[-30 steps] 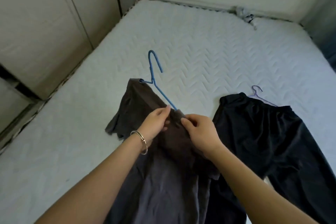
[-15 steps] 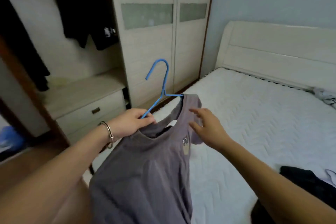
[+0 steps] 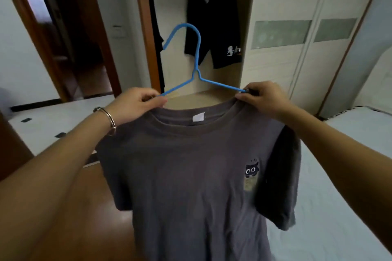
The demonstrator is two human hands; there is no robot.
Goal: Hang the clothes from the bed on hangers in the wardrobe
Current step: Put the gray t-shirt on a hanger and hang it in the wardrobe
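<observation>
Your left hand pinches one arm of the blue hanger against the grey T-shirt collar. Your right hand pinches the other arm with the collar edge. The shirt hangs below both hands and the hook stands up between them. Past your hands is the open wardrobe with black shorts hanging. The bed lies under your right forearm.

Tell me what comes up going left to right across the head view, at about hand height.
Doorway → bracelet → left hand → blue hanger → right hand → wardrobe door → bed.
</observation>
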